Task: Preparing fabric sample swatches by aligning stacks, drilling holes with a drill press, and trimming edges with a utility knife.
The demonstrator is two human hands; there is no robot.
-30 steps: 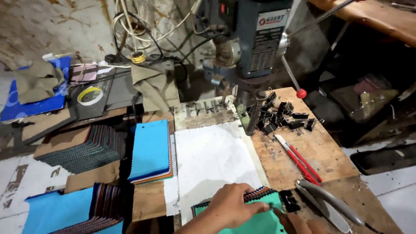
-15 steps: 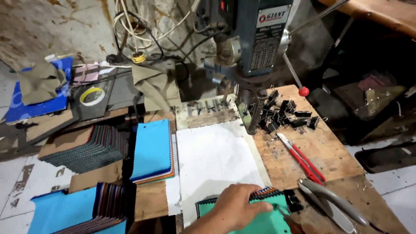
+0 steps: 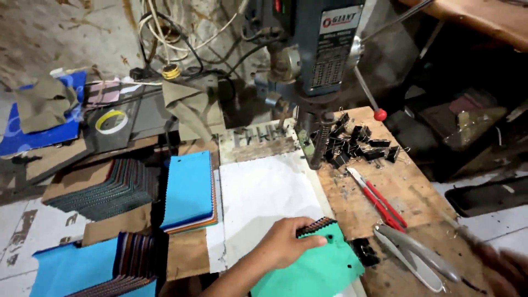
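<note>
Since a sec ago the left hand [image 3: 283, 247] is sitting a bit further right w/ the swatch stack [image 3: 319, 258], thumb now lying along its upper edge. Right hand [image 3: 503, 269] is blurring at the lower right corner, mostly cut off — can't tell if it's spread or closed. Left hand is pinching the stack, fingers curling over the top. Stack is lying at bottom centre, lower end cut off by the frame: green cloth on top w/ small punched holes, dark multicolour layers fanning at its upper edge. Big scissors [image 3: 415, 256] are lying just right of it.
</note>
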